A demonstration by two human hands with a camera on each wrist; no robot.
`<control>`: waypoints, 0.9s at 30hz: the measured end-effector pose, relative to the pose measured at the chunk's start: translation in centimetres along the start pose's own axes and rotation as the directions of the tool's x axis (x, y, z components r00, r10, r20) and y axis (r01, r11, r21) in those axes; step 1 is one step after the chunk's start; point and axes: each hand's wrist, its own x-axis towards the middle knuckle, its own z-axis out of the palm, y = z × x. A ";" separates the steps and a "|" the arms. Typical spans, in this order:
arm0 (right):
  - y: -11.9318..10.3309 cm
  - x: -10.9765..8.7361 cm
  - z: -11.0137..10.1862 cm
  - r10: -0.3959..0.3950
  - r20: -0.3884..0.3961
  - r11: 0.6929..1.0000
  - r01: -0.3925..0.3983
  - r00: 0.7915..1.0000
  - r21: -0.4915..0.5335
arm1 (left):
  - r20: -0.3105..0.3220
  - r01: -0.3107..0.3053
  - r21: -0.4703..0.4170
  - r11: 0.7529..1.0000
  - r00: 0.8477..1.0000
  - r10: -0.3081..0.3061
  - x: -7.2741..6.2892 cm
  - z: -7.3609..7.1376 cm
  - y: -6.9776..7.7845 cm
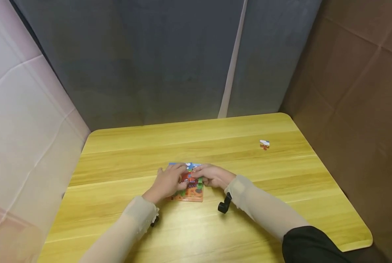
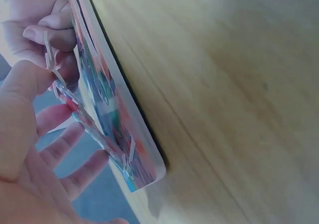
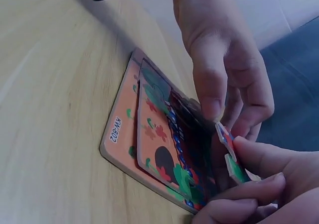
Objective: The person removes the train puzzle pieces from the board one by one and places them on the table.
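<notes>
A colourful jigsaw puzzle (image 1: 193, 191) lies in its board (image 3: 119, 129) at the middle of the table, an orange border and red and green shapes showing. Some joined puzzle pieces (image 2: 82, 115) stand tilted up from the board. My left hand (image 1: 169, 182) holds them, its thumb near one edge and its fingers spread behind. From the other side my right hand (image 1: 215, 175) pinches a red and blue puzzle piece (image 3: 225, 137) between thumb and fingers, with a green piece (image 3: 236, 169) just below. Both hands hide much of the picture in the head view.
White and reddish-brown loose puzzle pieces (image 1: 264, 144) lie at the right rear of the wooden table (image 1: 117, 146). A grey cloth partition (image 1: 183, 65) rises behind it, with a pale one (image 1: 28, 102) on the left and a brown one (image 1: 360, 95) on the right.
</notes>
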 end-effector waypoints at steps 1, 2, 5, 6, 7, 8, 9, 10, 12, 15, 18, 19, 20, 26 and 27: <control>0.0 -0.1 0.0 -0.002 -0.002 1.000 0.002 1.000 0.003 | 0.000 0.002 -0.003 1.000 1.000 -0.002 0.0 0.0 0.0; 0.0 -0.2 0.1 -0.010 -0.009 1.000 0.010 1.000 -0.012 | 0.002 0.007 -0.006 1.000 1.000 -0.007 -0.1 0.0 0.0; 0.0 -0.6 0.4 -0.056 -0.051 0.994 0.051 0.997 -0.093 | 0.006 0.012 0.013 1.000 1.000 -0.012 -0.3 0.2 0.1; 0.1 -0.7 0.4 -0.070 -0.067 0.991 0.061 0.995 -0.118 | 0.005 0.012 0.024 1.000 1.000 -0.013 -0.3 0.2 0.1; 0.1 -0.7 0.4 -0.082 -0.077 0.988 0.071 0.994 -0.138 | 0.002 0.011 0.036 0.999 1.000 -0.011 -0.4 0.3 0.1; 0.2 -0.6 0.4 -0.088 -0.082 0.986 0.075 0.993 -0.147 | -0.001 0.009 0.044 0.999 1.000 -0.009 -0.4 0.3 0.0; 0.1 -0.6 0.4 -0.088 -0.084 0.986 0.075 0.993 -0.148 | -0.002 0.007 0.047 0.999 1.000 -0.007 -0.4 0.3 0.1; 0.1 -0.6 0.3 -0.084 -0.081 0.987 0.072 0.993 -0.143 | -0.003 0.007 0.048 0.999 1.000 -0.007 -0.3 0.3 0.1; 0.1 -0.4 0.0 -0.069 -0.064 0.991 0.061 0.996 -0.119 | 0.007 0.021 0.040 0.999 1.000 -0.021 -0.2 0.2 0.2; 0.1 -0.3 -0.3 -0.044 -0.034 0.993 0.040 0.998 -0.109 | 0.031 0.046 0.019 0.999 0.998 -0.047 0.1 0.1 0.5; 0.3 -0.1 -0.6 -0.028 -0.016 0.994 0.026 0.999 -0.107 | 0.045 0.057 0.010 0.998 0.997 -0.057 0.3 0.0 0.6; 0.3 -0.2 -0.6 -0.023 -0.013 0.995 0.021 1.000 -0.099 | 0.043 0.050 0.005 0.999 0.998 -0.051 0.3 0.0 0.5; 0.3 -0.2 -0.7 -0.025 -0.011 0.995 0.024 1.000 -0.097 | 0.039 0.042 -0.002 0.999 0.998 -0.042 0.4 -0.1 0.5; 0.1 -0.4 -0.7 -0.087 0.026 0.983 0.090 0.996 -0.157 | 0.019 -0.001 -0.018 1.000 1.000 0.002 0.3 -0.1 0.0; 0.1 -0.4 -0.7 -0.091 0.037 0.981 0.097 0.995 -0.169 | 0.016 -0.004 -0.023 1.000 1.000 0.005 0.2 0.0 -0.1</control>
